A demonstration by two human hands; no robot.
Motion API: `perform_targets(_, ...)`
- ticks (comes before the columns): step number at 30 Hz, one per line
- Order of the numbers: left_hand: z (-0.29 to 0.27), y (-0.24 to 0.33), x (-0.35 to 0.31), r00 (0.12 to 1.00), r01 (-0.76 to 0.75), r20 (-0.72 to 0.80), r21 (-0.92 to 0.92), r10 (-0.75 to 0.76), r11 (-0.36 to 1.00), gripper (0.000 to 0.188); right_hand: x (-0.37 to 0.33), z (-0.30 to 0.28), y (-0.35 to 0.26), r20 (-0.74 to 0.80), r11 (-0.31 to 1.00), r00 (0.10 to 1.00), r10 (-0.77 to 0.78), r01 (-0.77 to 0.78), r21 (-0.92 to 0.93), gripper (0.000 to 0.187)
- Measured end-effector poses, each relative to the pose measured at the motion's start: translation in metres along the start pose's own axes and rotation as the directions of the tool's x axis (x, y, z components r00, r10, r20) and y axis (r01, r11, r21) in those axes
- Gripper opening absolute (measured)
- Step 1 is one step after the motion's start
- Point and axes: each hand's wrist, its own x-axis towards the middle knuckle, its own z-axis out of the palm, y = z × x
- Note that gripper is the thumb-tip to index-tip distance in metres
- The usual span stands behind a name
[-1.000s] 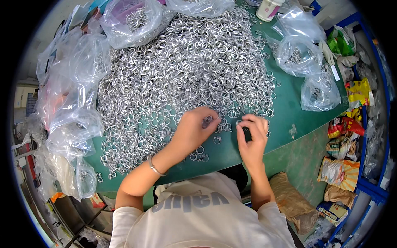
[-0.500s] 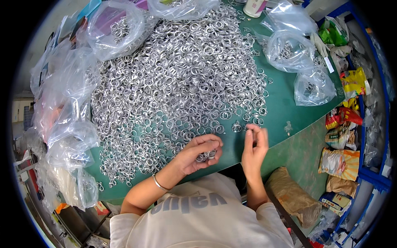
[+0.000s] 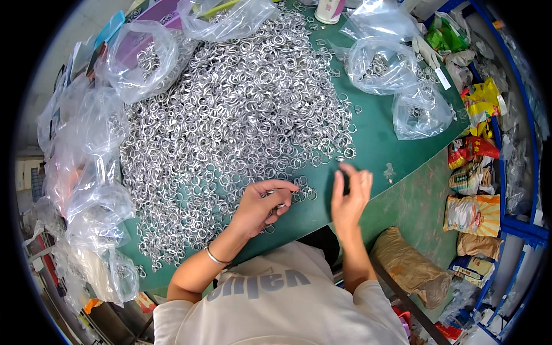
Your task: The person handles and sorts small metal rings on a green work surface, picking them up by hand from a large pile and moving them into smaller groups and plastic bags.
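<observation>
The person wears a light grey short-sleeved T-shirt (image 3: 276, 305) with dark printed lettering and what appears to be a thin metal bangle (image 3: 215, 257) on the left wrist.

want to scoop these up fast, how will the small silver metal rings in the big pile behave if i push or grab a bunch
The metal rings look thin and rigid, so they should keep their shape. They lie loose and overlapping on the green table, so a push would probably slide and scatter them. Those near the left hand look small and light, and some may well slip out of a grabbed handful.
</observation>
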Motion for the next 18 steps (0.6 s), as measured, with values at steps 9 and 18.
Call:
perform_targets(9, 0.020, 0.020, 0.025, 0.993, -0.109, -0.013, 0.346, 0.121, 0.932, 0.018, 0.000, -0.003, 0.004, 0.398, 0.325, 0.795, 0.458, -0.567, 0.757, 0.011)
perform_targets(18, 0.030, 0.015, 0.029, 0.961, 0.266, -0.028, -0.177, -0.275, 0.948, 0.023, -0.004, -0.018, -0.027, 0.640, -0.027, 0.665, 0.384, -0.685, 0.728, 0.008)
